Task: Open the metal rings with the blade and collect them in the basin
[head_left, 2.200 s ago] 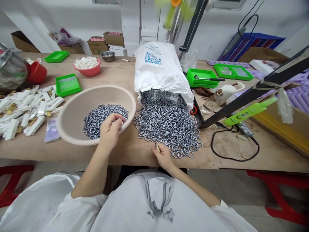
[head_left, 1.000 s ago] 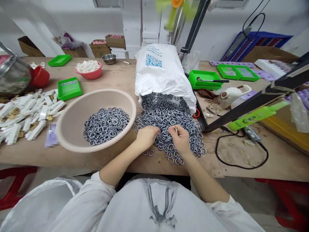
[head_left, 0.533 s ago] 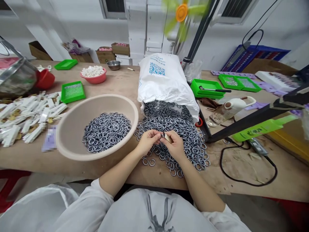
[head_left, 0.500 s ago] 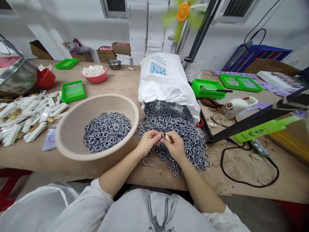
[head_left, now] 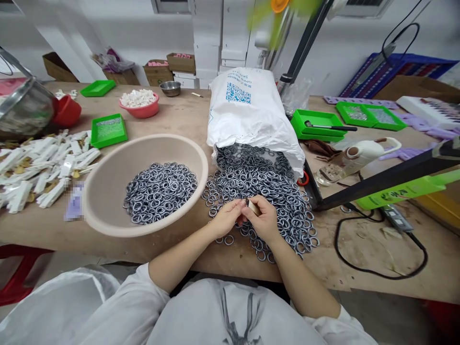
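Note:
My left hand and my right hand meet over a pile of dark grey rings. The right fingers close round a small tool with a pale handle and a dark tip, its exact kind unclear. Pinched fingers of my left hand press near that tip; what they hold is hidden. Rings spill from a white sack lying just beyond my hands. To the left stands a wide beige basin with more grey rings in it.
White strips lie heaped at the left. Green trays, a red bowl of white pieces and a small metal bowl are farther back. On the right are a dark slanted bar, a clear bottle and a black cable.
Both hands stay together over the rings, with the left fingers now laid straighter against the tool's tip. The view has shifted slightly downward.

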Tool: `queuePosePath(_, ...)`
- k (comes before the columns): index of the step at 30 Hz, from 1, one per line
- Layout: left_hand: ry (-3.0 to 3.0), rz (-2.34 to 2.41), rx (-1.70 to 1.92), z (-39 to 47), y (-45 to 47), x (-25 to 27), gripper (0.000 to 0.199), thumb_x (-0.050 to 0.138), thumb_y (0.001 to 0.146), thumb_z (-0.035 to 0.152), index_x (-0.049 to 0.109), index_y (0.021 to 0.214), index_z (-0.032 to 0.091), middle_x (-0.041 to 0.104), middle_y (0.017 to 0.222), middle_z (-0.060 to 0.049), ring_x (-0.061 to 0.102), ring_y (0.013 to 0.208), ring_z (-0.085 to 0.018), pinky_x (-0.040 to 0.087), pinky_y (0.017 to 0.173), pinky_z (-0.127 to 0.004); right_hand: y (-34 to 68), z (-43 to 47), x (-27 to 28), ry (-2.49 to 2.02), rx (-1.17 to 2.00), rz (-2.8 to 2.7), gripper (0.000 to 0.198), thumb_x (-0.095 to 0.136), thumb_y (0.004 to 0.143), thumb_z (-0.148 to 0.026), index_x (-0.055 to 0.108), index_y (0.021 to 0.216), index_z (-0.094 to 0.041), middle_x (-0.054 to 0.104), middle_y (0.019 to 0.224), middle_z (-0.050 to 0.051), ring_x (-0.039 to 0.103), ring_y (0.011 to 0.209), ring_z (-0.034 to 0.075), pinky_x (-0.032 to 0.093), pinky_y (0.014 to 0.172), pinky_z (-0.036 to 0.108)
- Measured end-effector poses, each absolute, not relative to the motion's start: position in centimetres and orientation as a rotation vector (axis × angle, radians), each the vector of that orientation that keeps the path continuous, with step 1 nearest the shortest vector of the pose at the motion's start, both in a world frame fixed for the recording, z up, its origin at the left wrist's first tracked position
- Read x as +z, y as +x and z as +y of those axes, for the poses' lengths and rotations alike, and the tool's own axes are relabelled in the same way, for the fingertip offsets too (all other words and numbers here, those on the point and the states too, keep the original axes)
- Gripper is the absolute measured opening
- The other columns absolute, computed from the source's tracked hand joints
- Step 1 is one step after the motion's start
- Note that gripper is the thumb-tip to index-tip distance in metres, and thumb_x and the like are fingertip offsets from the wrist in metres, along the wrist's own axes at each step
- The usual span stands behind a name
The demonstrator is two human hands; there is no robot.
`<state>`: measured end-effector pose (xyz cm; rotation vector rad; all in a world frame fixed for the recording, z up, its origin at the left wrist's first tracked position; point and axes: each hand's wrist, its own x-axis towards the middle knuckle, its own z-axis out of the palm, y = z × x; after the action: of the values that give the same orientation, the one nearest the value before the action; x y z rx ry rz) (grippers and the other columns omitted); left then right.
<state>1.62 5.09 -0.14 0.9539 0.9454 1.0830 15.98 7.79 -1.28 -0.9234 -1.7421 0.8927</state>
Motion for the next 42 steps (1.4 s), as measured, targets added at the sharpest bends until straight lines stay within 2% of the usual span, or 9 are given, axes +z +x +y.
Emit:
queuePosePath(9,0.860,0.907,1.102,5.1,1.1,0.5,0.052,0.073,0.071,0.064,0.052,0.072,0.017,0.050,0.060,0.004,0.045,0.050,-0.007,0.043,0.047,-0.020,14.4,8.1,-0.5,-0.881,1.492,-1.376,0.039,0.067,0.082,-0.061,0.055,0.083,-0.023,0.056,0.060,-0.005,0.054,0.050,0.013,0.046,0.052,0.028)
queuePosePath(12,0.846,0.874,1.119,5.1,0.9,0.9,0.049,0.073,0.075,0.061,0.050,0.069,0.017,0.049,0.060,0.004,0.044,0.051,-0.007,0.046,0.049,-0.020,14.9,8.3,0.0,-0.925,1.328,-1.432,0.049,0.055,0.085,-0.070,0.056,0.079,-0.022,0.052,0.062,-0.004,0.049,0.054,0.011,0.041,0.054,0.026)
queuePosePath(16,0.778,0.857,1.157,5.1,0.7,1.2,0.048,0.075,0.074,0.059,0.050,0.069,0.017,0.049,0.058,0.005,0.043,0.049,-0.006,0.046,0.047,-0.020,16.0,7.8,0.5,-0.986,0.886,-1.813,0.047,0.049,0.094,-0.062,0.057,0.072,-0.020,0.050,0.060,-0.003,0.042,0.055,0.010,0.033,0.057,0.027)
queuePosePath(21,0.728,0.888,1.171,5.1,0.6,1.2,0.050,0.079,0.068,0.060,0.052,0.072,0.018,0.047,0.055,0.007,0.041,0.047,-0.006,0.045,0.045,-0.019,16.1,7.0,0.9,-1.000,0.612,-2.078,0.050,0.043,0.096,-0.062,0.058,0.071,-0.021,0.057,0.065,0.001,0.048,0.060,0.013,0.032,0.059,0.028)
queuePosePath(31,0.896,0.803,0.988,4.8,0.4,1.3,0.048,0.073,0.076,0.058,0.050,0.067,0.017,0.049,0.056,0.004,0.046,0.050,-0.006,0.046,0.050,-0.020,16.7,8.5,0.9,-1.303,0.707,-1.843,0.049,0.044,0.096,-0.060,0.051,0.066,-0.022,0.046,0.055,-0.003,0.042,0.054,0.012,0.030,0.057,0.028)
queuePosePath(34,0.874,0.794,0.972,4.6,0.8,1.2,0.048,0.073,0.076,0.058,0.051,0.067,0.017,0.050,0.056,0.004,0.047,0.050,-0.007,0.046,0.050,-0.020,16.7,8.1,1.3,-1.184,0.822,-1.752,0.040,0.055,0.090,-0.061,0.058,0.081,-0.023,0.055,0.065,-0.003,0.047,0.056,0.012,0.036,0.057,0.027)
queuePosePath(37,0.817,0.803,1.016,4.6,1.0,1.0,0.049,0.079,0.070,0.058,0.054,0.071,0.017,0.050,0.057,0.005,0.047,0.050,-0.007,0.047,0.048,-0.019,16.0,7.4,1.7,-1.015,1.153,-1.724,0.038,0.067,0.083,-0.059,0.057,0.091,-0.024,0.063,0.071,-0.002,0.056,0.057,0.013,0.043,0.056,0.027)
queuePosePath(40,0.822,0.757,1.005,4.7,0.7,1.0,0.047,0.078,0.073,0.057,0.053,0.069,0.016,0.052,0.057,0.004,0.048,0.051,-0.007,0.048,0.050,-0.019,15.4,8.4,1.7,-0.998,1.336,-1.655,0.037,0.060,0.087,-0.059,0.053,0.080,-0.023,0.059,0.061,-0.004,0.055,0.053,0.013,0.043,0.053,0.027)
queuePosePath(42,0.833,0.740,1.027,4.9,0.4,1.1,0.045,0.076,0.076,0.054,0.053,0.069,0.016,0.056,0.061,0.003,0.050,0.052,-0.006,0.050,0.053,-0.019,15.1,10.3,1.7,-1.106,1.135,-1.726,0.036,0.060,0.088,-0.053,0.053,0.072,-0.022,0.057,0.061,-0.003,0.053,0.057,0.013,0.041,0.057,0.027)
